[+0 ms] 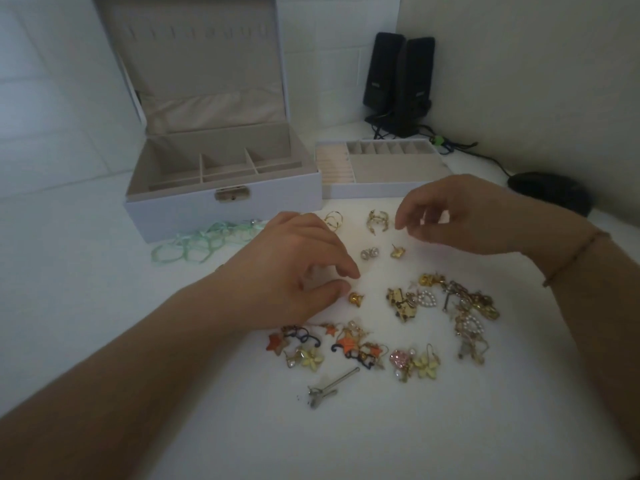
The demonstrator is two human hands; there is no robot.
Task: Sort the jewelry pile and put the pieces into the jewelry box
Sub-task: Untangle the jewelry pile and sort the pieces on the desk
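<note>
White table [104, 306], dim light. Jewelry box [221, 199] at back left, lid up, beige lining, bottom dividers showing no pieces. Removable tray [381, 168] just right of box, sitting on table, ring rolls and small slots visible.

Jewelry pile [381, 327] spread across table centre, front of box: orange star pieces [346, 342], yellow flower earrings [311, 358], pearl heart [424, 299], tangled gold cluster [474, 303], small gold bead-like piece [355, 298]. Set apart nearer box: gold hoops [334, 220], gold cuff pair [378, 221], two studs [370, 253]. Silver clip [327, 388] lying alone at front.

Left hand [294, 268] low over table, fingers loosely curled, thumb and forefinger narrowly apart, holding nothing, thumb tip just beside gold bead-like piece. Right hand [460, 216] raised above cuff pair, fingers relaxed and drooping, nothing seen in grasp; thin bracelet [571, 258] at wrist.

Mint ribbon [204, 240] at box's front left. Black speakers [398, 84] in corner, dark mouse [550, 194] at right.
</note>
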